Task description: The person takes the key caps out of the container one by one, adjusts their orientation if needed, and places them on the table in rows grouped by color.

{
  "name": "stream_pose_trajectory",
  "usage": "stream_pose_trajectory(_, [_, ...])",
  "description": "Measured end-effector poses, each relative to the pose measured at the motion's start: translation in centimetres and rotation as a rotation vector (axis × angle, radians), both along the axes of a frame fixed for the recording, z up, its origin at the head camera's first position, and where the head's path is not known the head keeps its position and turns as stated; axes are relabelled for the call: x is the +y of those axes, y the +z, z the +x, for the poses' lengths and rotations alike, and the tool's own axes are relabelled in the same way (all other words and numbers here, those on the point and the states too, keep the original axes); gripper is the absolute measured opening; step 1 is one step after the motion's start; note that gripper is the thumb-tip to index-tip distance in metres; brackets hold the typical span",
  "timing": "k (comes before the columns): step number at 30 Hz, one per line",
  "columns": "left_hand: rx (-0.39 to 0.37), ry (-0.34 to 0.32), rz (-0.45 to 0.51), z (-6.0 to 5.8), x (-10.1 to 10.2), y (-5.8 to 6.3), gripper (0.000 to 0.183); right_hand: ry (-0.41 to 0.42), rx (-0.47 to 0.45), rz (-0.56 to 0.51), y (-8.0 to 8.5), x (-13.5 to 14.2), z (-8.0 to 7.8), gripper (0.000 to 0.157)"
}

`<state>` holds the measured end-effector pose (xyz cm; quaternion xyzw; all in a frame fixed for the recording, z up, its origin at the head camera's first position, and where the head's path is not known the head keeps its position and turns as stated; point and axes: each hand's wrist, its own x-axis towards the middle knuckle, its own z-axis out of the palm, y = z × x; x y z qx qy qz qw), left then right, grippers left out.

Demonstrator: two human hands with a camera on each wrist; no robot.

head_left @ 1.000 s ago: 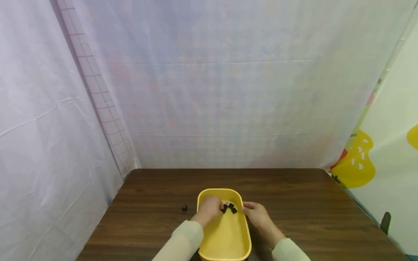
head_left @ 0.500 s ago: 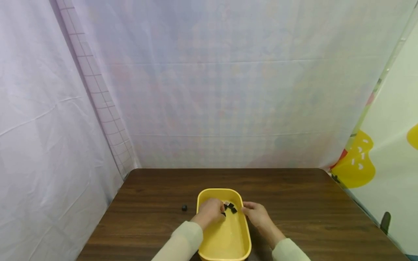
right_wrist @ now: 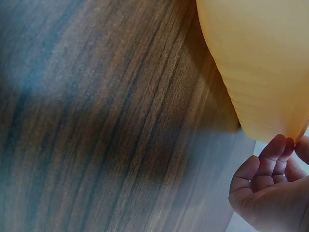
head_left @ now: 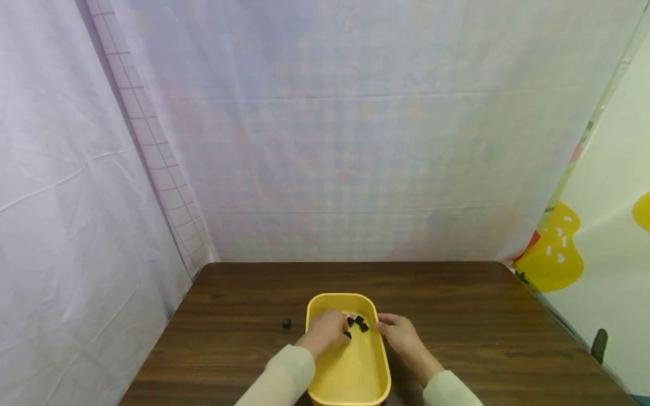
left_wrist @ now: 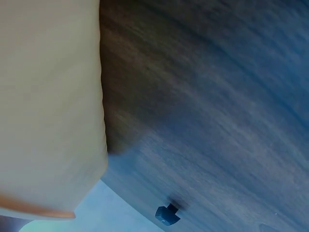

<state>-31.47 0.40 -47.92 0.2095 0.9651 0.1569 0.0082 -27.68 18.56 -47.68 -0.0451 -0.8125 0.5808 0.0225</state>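
A yellow rectangular bin (head_left: pixel 350 372) with rounded corners stands on the table. My left hand (head_left: pixel 327 328) reaches inside over its left wall, fingers bent downward. Right beside those fingers lies a small black block (head_left: pixel 348 335); the fingertips are hidden, so I cannot tell whether they hold it. Several other black blocks (head_left: pixel 363 327) and a pale bit (head_left: pixel 352 317) lie at the bin's far end. My right hand (head_left: pixel 401 334) pinches the bin's right rim between thumb and fingers; in the right wrist view its curled fingers (right_wrist: pixel 273 150) meet the bin's wall.
On the brown wood-grain table (head_left: pixel 228 349), a single black cube (head_left: pixel 286 323) sits left of the bin. White curtains (head_left: pixel 325 141) hang behind the table and at both sides, close to its edges.
One black block in the bin has shifted slightly nearer to me, beside my left fingers, which have moved a little. My right hand and the bin have stayed in place.
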Motion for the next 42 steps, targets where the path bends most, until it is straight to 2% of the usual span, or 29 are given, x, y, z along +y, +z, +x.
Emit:
stream_pose_trajectory(2, [0.005,-0.006,-0.003,0.0,0.0,-0.1,0.014,-0.002,0.000,0.003,0.0,0.0,0.0,0.033])
stream_pose_trajectory(6, [0.013,-0.017,-0.004,-0.1,0.0,-0.3,0.010,0.001,0.000,0.016,-0.1,0.0,0.1,0.033])
stream_pose_trajectory(9, [0.013,-0.015,0.030,-0.2,-0.1,-0.3,0.007,0.001,0.002,0.018,-0.1,0.0,0.1,0.033])
stream_pose_trajectory(18, [0.025,-0.069,0.254,-0.6,-0.5,0.5,0.013,-0.001,0.003,0.002,0.0,0.1,-0.1,0.033])
stream_pose_trajectory(21, [-0.022,-0.072,0.360,-0.5,-0.7,0.7,0.016,-0.004,-0.002,0.006,0.0,0.1,-0.1,0.034])
stream_pose_trajectory(25, [-0.086,-0.058,0.495,-0.2,-1.1,1.2,0.016,-0.004,0.001,0.003,-0.1,0.1,-0.1,0.034])
stream_pose_trajectory(29, [-0.066,-0.034,0.556,-0.3,-1.8,1.7,0.016,-0.008,0.014,-0.012,-0.2,0.0,-0.1,0.033])
stream_pose_trajectory(31, [-0.081,-0.008,0.586,-0.4,-2.1,1.9,0.015,-0.011,0.015,-0.012,-0.2,0.0,-0.1,0.032])
stream_pose_trajectory(36, [-0.167,0.036,0.690,-0.3,-2.8,2.3,0.013,-0.012,0.005,-0.002,-0.2,0.0,-0.1,0.032])
stream_pose_trajectory(38, [-0.171,0.039,0.727,-0.3,-3.1,2.4,0.012,-0.012,-0.001,0.005,-0.1,0.0,-0.1,0.033])
stream_pose_trajectory(42, [-0.095,0.044,0.748,-0.7,-3.7,2.6,0.007,-0.012,-0.007,0.004,0.0,-0.1,-0.2,0.034])
